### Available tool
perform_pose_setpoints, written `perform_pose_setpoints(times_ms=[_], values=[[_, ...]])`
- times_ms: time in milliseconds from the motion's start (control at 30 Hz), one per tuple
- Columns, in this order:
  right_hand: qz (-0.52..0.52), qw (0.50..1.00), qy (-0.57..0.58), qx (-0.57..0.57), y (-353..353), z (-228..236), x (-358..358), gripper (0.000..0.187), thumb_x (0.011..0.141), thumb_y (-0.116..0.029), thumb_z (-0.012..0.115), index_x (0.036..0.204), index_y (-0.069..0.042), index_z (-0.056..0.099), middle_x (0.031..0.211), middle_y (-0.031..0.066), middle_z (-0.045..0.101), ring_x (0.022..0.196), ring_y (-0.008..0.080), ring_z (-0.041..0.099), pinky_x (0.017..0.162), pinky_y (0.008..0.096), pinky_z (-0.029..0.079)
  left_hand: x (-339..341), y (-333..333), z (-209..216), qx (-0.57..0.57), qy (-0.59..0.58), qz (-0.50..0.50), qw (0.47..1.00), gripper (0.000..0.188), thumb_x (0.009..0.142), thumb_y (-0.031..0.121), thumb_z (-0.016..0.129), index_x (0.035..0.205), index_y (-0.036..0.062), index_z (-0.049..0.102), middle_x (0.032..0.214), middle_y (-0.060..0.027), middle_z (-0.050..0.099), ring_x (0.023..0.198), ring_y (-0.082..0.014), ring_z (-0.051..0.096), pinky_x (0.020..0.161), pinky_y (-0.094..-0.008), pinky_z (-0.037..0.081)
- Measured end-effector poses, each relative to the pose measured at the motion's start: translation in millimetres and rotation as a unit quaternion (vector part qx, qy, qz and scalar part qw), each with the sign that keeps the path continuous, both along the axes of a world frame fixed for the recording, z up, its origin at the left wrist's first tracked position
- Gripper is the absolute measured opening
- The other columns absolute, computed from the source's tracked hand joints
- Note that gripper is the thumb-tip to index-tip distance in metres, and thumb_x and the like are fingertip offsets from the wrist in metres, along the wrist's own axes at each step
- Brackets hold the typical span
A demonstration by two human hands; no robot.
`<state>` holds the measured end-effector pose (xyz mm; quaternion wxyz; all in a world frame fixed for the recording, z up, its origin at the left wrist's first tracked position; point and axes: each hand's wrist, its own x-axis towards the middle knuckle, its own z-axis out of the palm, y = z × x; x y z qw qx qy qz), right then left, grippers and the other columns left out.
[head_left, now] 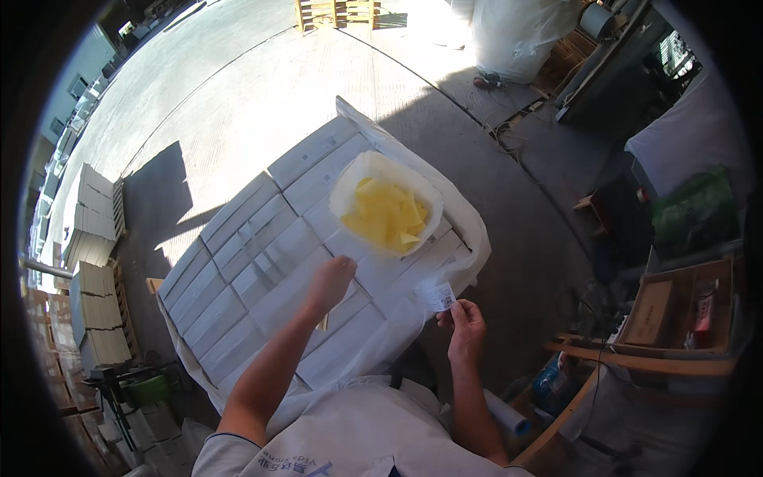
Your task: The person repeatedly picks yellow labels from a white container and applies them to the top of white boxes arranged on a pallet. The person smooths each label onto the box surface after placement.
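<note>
A stack of white boxes (262, 262), wrapped around its sides in translucent plastic film, stands before me. My right hand (466, 319) pinches a small white printed label (439, 297) by its lower corner, beside the stack's right edge. Over the boxes, my left hand (332, 284) is closed with its fingers curled; what they hold, if anything, cannot be made out. A small pale yellow strip (323, 322) shows below its wrist. Farther off on the boxes sits a white plastic tub (350, 179) with yellow paper pieces (385, 213) in it.
To the right are a wooden crate (675, 310) with a cardboard box inside and a green bag (695, 207). Pallets of flat stacked goods (102, 314) stand at left. A wooden pallet (337, 14) and a plastic-covered bulk (520, 40) stand at the far side.
</note>
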<state>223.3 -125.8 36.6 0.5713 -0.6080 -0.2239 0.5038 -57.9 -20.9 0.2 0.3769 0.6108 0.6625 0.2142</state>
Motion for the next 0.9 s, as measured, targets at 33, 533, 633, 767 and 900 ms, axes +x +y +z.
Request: perform_pose_setpoints(times_ms=[33,533,633,767,900], values=[[0.020,1.000,-0.005,0.010,0,0,-4,0.014,0.096,-0.015,0.060,0.100,-0.001,0.059,0.083,0.0076,0.066,0.069,0.0146,0.065,0.064,0.0261,0.053,-5,-29,-15,-0.066,0.040,-0.055,0.995,0.032,0.091,0.029,0.057,0.103,0.0010,0.068,0.095,-0.0188,0.070,0.094,-0.0335,0.067,0.082,-0.0410,0.052],[0.272,0.884,0.360,-0.125,-7,-100,-117,0.017,0.094,-0.016,0.061,0.102,-0.001,0.062,0.089,0.0089,0.067,0.078,0.0186,0.066,0.078,0.0314,0.054,49,-222,-103,-0.065,0.068,-0.398,0.912,0.023,0.088,0.032,0.059,0.106,0.0202,0.065,0.107,-0.0094,0.066,0.092,-0.0308,0.067,0.075,-0.0475,0.053],[0.411,0.910,0.055,-0.006,-34,-153,-117,0.022,0.093,-0.017,0.063,0.103,0.002,0.062,0.093,0.0085,0.065,0.085,0.0234,0.063,0.079,0.0340,0.052,52,-229,-87,-0.157,0.056,-0.316,0.934,0.023,0.090,0.032,0.058,0.106,0.0206,0.067,0.106,-0.0096,0.067,0.094,-0.0316,0.067,0.078,-0.0450,0.054],[0.228,0.887,0.350,-0.196,-53,-199,-99,0.023,0.091,-0.016,0.065,0.104,0.003,0.062,0.094,0.0090,0.064,0.088,0.0254,0.063,0.084,0.0376,0.052,32,-234,-91,-0.168,-0.028,-0.223,0.960,0.026,0.091,0.030,0.055,0.107,0.0138,0.068,0.096,-0.0120,0.070,0.089,-0.0302,0.067,0.079,-0.0410,0.053],[0.270,0.860,0.407,-0.146,-51,-202,-88,0.019,0.091,-0.014,0.061,0.101,0.002,0.063,0.098,0.0081,0.063,0.095,0.0235,0.061,0.094,0.0446,0.051,-1,-241,-98,-0.166,-0.125,-0.014,0.978,0.028,0.089,0.021,0.055,0.111,0.0091,0.067,0.089,-0.0154,0.070,0.086,-0.0321,0.066,0.078,-0.0410,0.051]])
